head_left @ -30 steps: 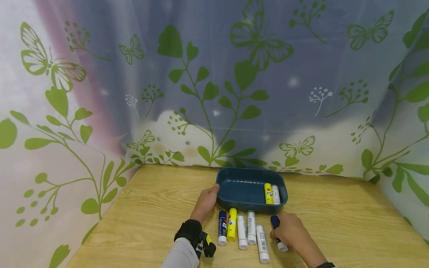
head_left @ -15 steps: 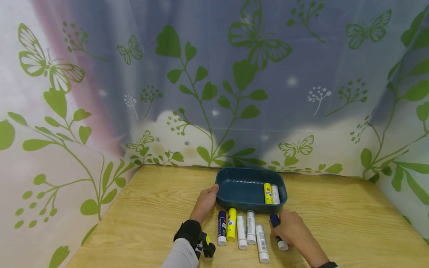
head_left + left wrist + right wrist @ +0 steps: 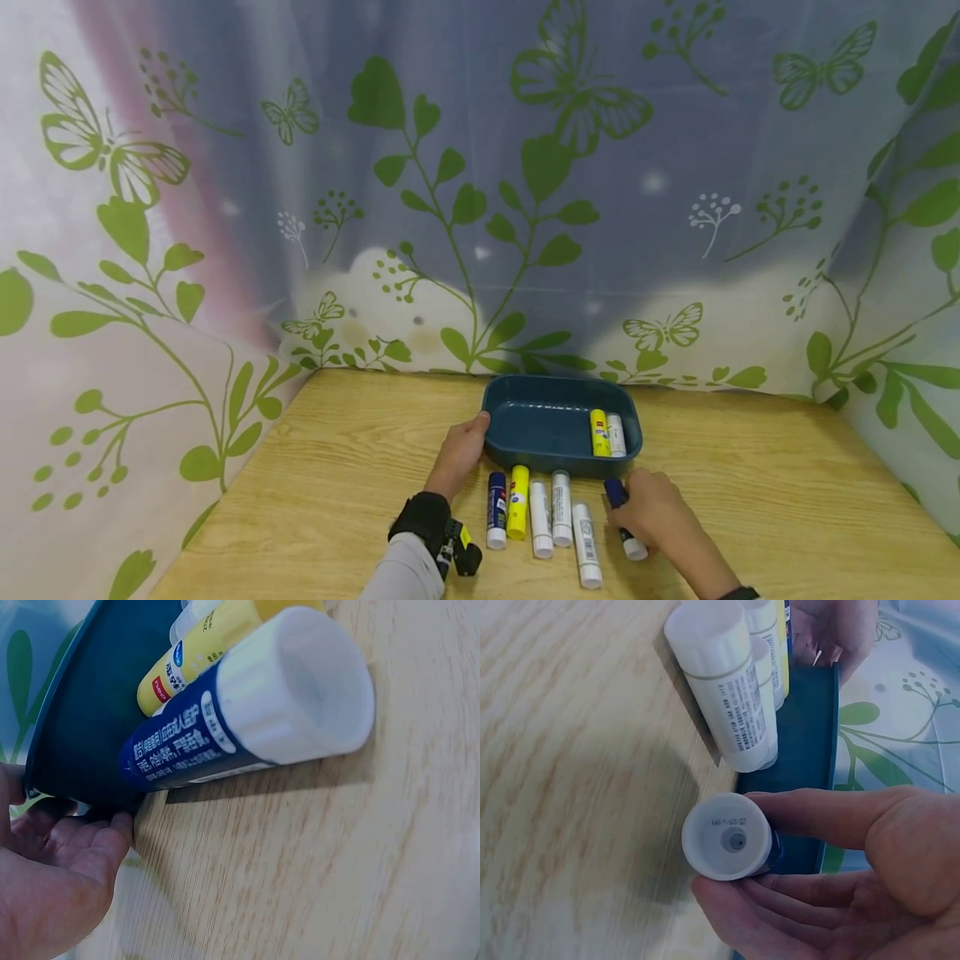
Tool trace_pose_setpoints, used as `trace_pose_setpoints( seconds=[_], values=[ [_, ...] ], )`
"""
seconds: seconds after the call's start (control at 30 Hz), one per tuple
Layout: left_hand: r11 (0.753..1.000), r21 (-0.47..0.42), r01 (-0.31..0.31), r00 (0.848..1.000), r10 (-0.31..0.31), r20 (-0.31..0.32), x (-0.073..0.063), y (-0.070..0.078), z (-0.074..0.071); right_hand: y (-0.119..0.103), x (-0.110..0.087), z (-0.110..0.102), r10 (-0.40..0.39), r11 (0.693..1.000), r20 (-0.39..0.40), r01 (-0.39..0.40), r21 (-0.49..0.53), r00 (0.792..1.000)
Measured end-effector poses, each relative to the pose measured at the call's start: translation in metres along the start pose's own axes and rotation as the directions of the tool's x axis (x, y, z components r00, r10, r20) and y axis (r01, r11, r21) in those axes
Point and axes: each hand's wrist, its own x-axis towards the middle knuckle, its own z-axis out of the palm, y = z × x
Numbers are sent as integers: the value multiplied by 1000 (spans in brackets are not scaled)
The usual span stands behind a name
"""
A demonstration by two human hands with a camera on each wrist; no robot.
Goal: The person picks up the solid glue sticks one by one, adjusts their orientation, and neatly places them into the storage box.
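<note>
Grips tray [image 3: 540, 432] near back edge of desk [image 3: 750, 471] with left hand [image 3: 459, 454], probably for steadiness; pinches blue stick [image 3: 615, 494] with right hand [image 3: 654, 510] near tray's front-right corner, mid-barrel, apparently for control.

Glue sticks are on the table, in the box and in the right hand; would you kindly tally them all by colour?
Dark blue glue sticks: 2, one held in the right hand
Yellow glue sticks: 2, one in the box
White glue sticks: 4, one in the box
Total: 8
</note>
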Motion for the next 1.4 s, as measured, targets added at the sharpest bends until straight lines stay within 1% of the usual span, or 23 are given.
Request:
trace_pose_setpoints(
  seconds=[0.13,0.3,0.53,0.67,0.83,1.03,1.23,1.4],
  values=[
    [1000,-7,11,1000,-11,3,0,1,-1,-1,-2,-3,-27,1000,-8,27,13,1000],
    [1000,-5,2,1000,-2,5,1,0,-1,-2,-6,-8,-74,997,-27,75,18,997],
    [1000,5,-7,1000,7,3,0,-1,0,-8,-13,-16,-96,995,-29,97,20,995],
    [1000,7,0,1000,0,1,0,0,0,-13,-16,-22,-106,994,-39,106,-6,994],
    [1000,-3,-10,1000,10,7,-1,1,0,-18,-17,-27,-128,991,-73,125,-44,989],
    [1000,-21,-14,1000,15,18,-2,1,0,-25,-14,-33,-180,982,-126,172,-71,976],
    [999,-31,-13,1000,13,17,-2,1,1,-28,-6,-41,-197,979,-160,184,-92,967],
    [1000,-30,-8,1000,9,17,-2,1,0,-28,2,-44,-224,972,-194,205,-117,955]
  ],
)
